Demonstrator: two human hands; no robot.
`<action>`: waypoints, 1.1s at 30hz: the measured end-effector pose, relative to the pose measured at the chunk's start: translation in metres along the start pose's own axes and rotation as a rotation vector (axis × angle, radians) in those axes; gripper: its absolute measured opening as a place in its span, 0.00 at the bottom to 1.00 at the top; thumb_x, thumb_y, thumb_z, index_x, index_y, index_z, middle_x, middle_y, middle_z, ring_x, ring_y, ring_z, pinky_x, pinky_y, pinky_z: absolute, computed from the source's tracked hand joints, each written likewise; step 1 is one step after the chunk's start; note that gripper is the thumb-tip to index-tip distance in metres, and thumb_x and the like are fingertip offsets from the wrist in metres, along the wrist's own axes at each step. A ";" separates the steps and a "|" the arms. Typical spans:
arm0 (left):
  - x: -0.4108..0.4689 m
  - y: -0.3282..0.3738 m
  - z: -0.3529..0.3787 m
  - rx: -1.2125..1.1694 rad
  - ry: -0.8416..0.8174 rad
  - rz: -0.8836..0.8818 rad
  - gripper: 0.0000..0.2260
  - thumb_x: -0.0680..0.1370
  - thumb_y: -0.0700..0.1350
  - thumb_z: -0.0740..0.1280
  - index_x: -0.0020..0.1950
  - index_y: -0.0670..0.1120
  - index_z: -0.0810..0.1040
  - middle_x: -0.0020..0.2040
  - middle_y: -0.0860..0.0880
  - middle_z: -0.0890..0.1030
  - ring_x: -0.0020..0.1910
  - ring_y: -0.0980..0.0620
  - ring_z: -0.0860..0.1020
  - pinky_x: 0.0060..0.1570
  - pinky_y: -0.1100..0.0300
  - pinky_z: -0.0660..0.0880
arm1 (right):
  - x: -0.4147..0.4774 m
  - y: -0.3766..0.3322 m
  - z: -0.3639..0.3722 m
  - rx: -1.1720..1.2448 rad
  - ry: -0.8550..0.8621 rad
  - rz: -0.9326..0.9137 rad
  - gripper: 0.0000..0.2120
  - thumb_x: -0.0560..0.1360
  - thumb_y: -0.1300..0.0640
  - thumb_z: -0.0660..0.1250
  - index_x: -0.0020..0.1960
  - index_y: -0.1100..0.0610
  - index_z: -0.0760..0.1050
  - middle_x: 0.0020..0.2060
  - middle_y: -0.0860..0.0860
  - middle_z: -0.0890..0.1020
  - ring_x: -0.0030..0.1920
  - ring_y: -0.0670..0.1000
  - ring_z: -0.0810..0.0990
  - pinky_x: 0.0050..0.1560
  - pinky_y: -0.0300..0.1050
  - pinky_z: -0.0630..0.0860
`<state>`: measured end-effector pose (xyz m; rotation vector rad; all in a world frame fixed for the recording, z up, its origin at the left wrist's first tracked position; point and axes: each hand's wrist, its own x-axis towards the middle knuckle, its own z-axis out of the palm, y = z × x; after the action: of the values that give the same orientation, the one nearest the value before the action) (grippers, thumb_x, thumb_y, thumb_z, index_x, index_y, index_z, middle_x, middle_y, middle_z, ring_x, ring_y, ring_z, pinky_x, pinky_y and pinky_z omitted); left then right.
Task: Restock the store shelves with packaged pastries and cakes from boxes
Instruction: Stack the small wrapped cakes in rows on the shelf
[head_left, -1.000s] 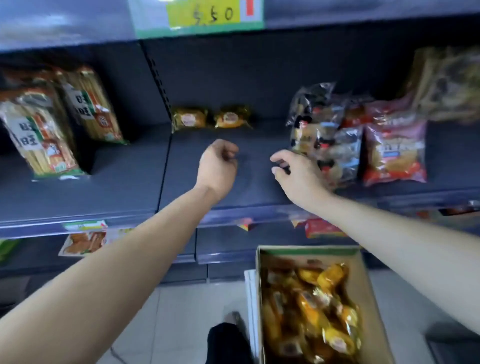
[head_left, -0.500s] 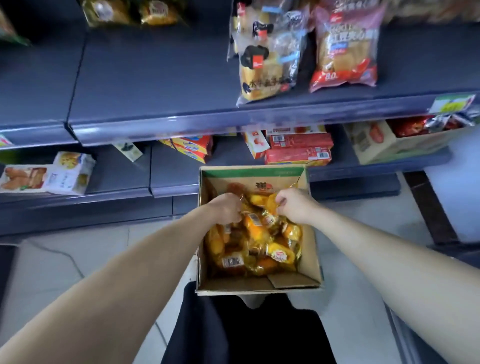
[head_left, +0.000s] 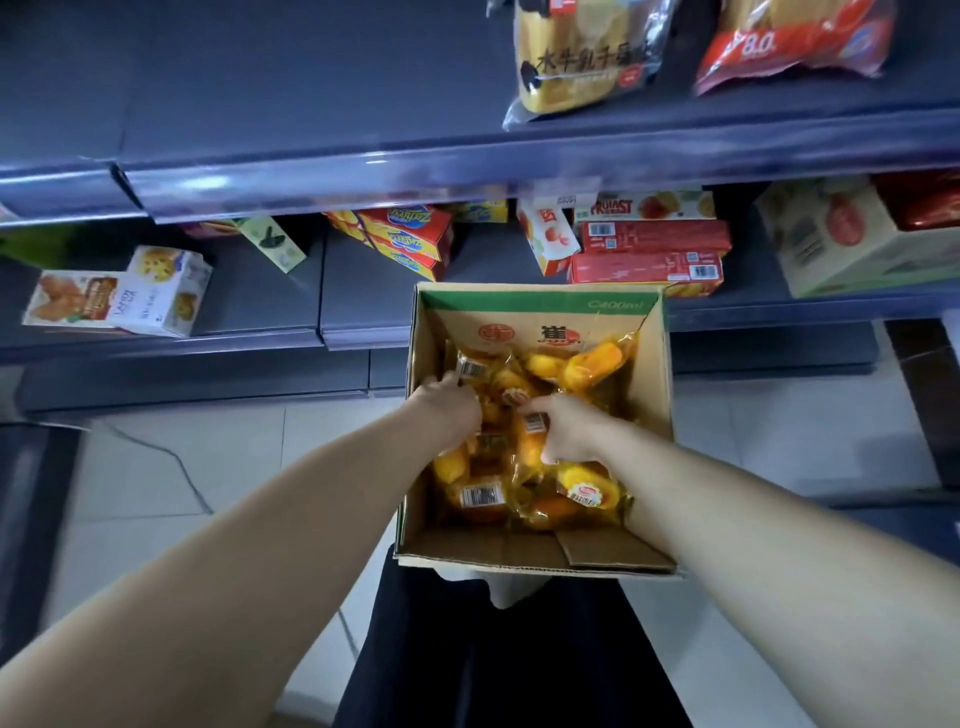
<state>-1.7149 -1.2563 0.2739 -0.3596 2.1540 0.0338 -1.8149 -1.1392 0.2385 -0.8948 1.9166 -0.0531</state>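
Box (head_left: 650, 415) matt cardboard; pastry pkts (head_left: 587, 491) glossy plastic film (crinkled); shelf (head_left: 363, 171) smooth, semi-gloss.

Your upper shelf (head_left: 311, 156) carries a clear cake bag (head_left: 582, 57) and a red bag (head_left: 789, 41) at its right end. Below, your lower shelf (head_left: 260, 325) holds white boxes (head_left: 124, 299) at the left, stacked red-and-yellow boxes (head_left: 405, 239) in the middle, flat red boxes (head_left: 649, 254) just beside them, and a pale carton (head_left: 841, 234) far right.

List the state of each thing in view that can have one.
Brown cardboard box: open on top, partly filled.
Yellow-orange wrapped pastry packets: sealed, piled loose inside the box.
Left hand: inside the box, fingers curled on a packet.
Right hand: inside the box, gripping a packet.
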 end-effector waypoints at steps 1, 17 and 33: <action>-0.002 -0.002 -0.005 0.018 0.002 0.021 0.20 0.77 0.40 0.66 0.69 0.44 0.71 0.69 0.42 0.66 0.67 0.40 0.64 0.65 0.48 0.68 | -0.003 -0.001 -0.005 0.018 0.046 0.007 0.29 0.74 0.70 0.62 0.71 0.51 0.68 0.71 0.54 0.68 0.67 0.57 0.71 0.58 0.43 0.74; -0.133 -0.078 -0.145 -1.359 -0.068 0.223 0.12 0.81 0.41 0.58 0.64 0.48 0.67 0.53 0.47 0.77 0.49 0.48 0.77 0.54 0.47 0.76 | -0.155 -0.045 -0.177 0.888 0.186 0.003 0.22 0.77 0.73 0.51 0.53 0.55 0.79 0.50 0.56 0.81 0.46 0.53 0.81 0.36 0.44 0.79; -0.194 -0.191 -0.187 -1.591 0.300 0.232 0.06 0.80 0.40 0.60 0.56 0.47 0.72 0.46 0.46 0.80 0.44 0.48 0.80 0.47 0.51 0.78 | -0.181 -0.175 -0.269 1.160 0.366 -0.131 0.06 0.75 0.57 0.69 0.49 0.58 0.75 0.39 0.53 0.78 0.32 0.47 0.72 0.31 0.36 0.70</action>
<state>-1.7105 -1.4217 0.5597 -1.0036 1.9761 1.9557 -1.8854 -1.2450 0.5847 -0.1940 1.7089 -1.3291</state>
